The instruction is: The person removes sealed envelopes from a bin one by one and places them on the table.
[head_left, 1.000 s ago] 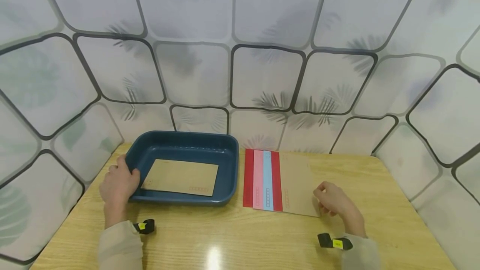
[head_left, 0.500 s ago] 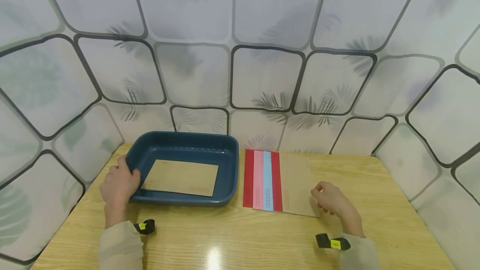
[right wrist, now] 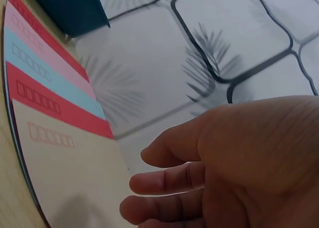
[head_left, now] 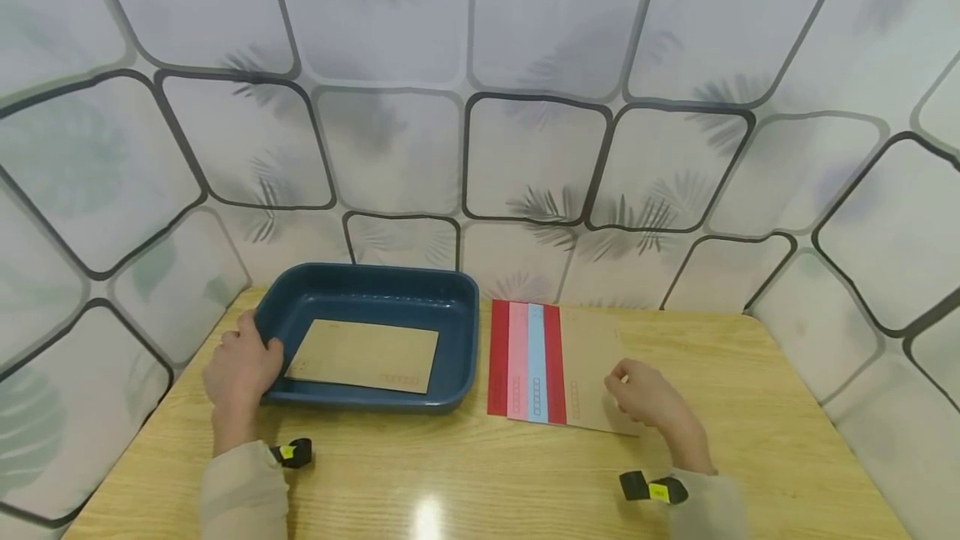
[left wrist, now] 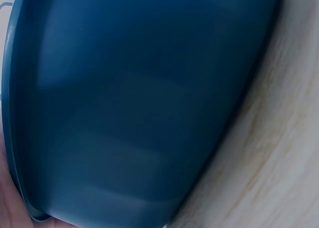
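A dark blue tray (head_left: 462, 365) stands at the left of the table with a kraft-paper envelope (head_left: 367, 354) lying inside. My left hand (head_left: 242, 367) grips its left rim, and the tray's outer wall (left wrist: 129, 113) fills most of the left wrist view. To the right lies an overlapping row of envelopes: red (head_left: 499, 365), pink (head_left: 517, 348), light blue (head_left: 537, 348), another red (head_left: 553, 365), and kraft (head_left: 588, 357) on top. Over the kraft one's right side hovers my right hand (head_left: 651, 397), fingers loosely bent and holding nothing; thumb and fingertips (right wrist: 134, 208) are apart.
The wooden table (head_left: 360, 473) extends in front of the tray and to the right of the envelopes. A patterned curtain (head_left: 532, 157) hangs closely behind the table and along both sides. Each wrist carries a black strap-on camera (head_left: 652, 488).
My right hand has shifted left, from the kraft envelope's right edge to over its face. The left hand keeps its grip on the tray, and the envelopes lie as before.
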The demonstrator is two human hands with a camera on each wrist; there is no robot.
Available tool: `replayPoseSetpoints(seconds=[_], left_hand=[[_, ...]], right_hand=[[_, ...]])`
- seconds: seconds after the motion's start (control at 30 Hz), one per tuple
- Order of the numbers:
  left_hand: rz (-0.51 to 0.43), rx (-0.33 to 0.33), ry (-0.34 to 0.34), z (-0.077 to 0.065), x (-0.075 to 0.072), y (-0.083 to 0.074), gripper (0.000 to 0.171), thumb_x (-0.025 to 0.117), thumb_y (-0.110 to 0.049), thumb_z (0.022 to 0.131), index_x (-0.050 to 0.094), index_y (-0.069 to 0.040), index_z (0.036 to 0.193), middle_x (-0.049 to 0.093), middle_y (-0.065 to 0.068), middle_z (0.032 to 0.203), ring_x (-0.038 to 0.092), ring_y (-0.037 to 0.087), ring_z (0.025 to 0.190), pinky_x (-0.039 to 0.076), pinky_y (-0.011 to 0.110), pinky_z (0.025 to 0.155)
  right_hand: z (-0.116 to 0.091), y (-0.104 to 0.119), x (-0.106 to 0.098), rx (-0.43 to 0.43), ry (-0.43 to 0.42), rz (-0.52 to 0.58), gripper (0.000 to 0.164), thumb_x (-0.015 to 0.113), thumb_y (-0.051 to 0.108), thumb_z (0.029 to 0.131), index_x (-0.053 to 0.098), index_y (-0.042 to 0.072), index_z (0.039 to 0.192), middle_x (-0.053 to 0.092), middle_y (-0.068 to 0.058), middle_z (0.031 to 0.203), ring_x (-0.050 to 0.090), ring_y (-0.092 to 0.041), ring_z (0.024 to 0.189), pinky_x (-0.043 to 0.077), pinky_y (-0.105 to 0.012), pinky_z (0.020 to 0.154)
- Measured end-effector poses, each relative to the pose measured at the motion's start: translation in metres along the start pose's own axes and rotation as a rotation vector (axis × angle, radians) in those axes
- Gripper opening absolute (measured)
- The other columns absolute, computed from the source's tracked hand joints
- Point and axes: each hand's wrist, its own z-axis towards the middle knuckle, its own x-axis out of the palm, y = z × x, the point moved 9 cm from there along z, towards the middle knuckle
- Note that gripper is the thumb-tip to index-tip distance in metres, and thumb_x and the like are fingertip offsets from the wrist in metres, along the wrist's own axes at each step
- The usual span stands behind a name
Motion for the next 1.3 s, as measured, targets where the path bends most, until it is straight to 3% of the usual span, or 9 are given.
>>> replayPoseSetpoints(seconds=[0.17, 0.43, 0.7, 0.9, 1.3], left_hand=[[-0.004, -0.011, -0.006, -0.001, -0.001, 0.001, 0.065, 0.04, -0.027, 0.09, 0.014, 0.002, 0.142, 0.041, 0.041, 0.116, 0.046, 0.054, 0.095, 0.042, 0.064, 0.068], [-0.005, 0.001, -0.011, 0.0, 0.001, -0.001, 0.065, 0.04, -0.027, 0.09, 0.014, 0.002, 0.142, 0.042, 0.04, 0.116, 0.047, 0.054, 0.094, 0.043, 0.063, 0.066], [-0.015, -0.008, -0.007, 0.0, 0.002, 0.001, 0.065, 0.04, -0.026, 0.09, 0.014, 0.002, 0.142, 0.04, 0.041, 0.118, 0.045, 0.054, 0.097, 0.042, 0.064, 0.071], [-0.018, -0.009, -0.018, 0.0, 0.0, 0.002, 0.064, 0.041, -0.026, 0.09, 0.015, 0.002, 0.142, 0.041, 0.041, 0.117, 0.045, 0.054, 0.097, 0.042, 0.064, 0.072], [-0.025, 0.006, -0.025, 0.002, 0.001, 0.004, 0.064, 0.041, -0.027, 0.089, 0.016, 0.002, 0.141, 0.041, 0.04, 0.117, 0.046, 0.054, 0.096, 0.042, 0.064, 0.069]], right_hand=[[0.002, 0.024, 0.011, -0.092, -0.016, -0.044, 0.018, 0.047, 0.015, 0.089, 0.057, 0.001, 0.094, 0.059, -0.007, 0.065, 0.047, -0.014, 0.051, 0.04, -0.03, 0.045], [0.0, 0.063, 0.019, -0.195, -0.08, -0.068, 0.009, 0.051, 0.013, 0.087, 0.059, 0.008, 0.086, 0.039, 0.003, 0.052, 0.033, -0.009, 0.044, 0.028, -0.026, 0.041], [0.002, 0.103, 0.033, -0.293, -0.1, -0.139, 0.006, 0.057, 0.014, 0.085, 0.06, 0.01, 0.087, 0.05, 0.003, 0.059, 0.041, -0.011, 0.049, 0.039, -0.029, 0.046], [0.004, 0.131, 0.043, -0.393, -0.094, -0.171, 0.006, 0.056, 0.016, 0.086, 0.059, 0.013, 0.083, 0.04, 0.007, 0.047, 0.033, -0.007, 0.039, 0.033, -0.026, 0.04], [0.01, 0.161, 0.066, -0.476, -0.069, -0.159, 0.004, 0.055, 0.017, 0.085, 0.056, 0.016, 0.082, 0.048, 0.006, 0.053, 0.041, -0.008, 0.044, 0.039, -0.026, 0.043]])
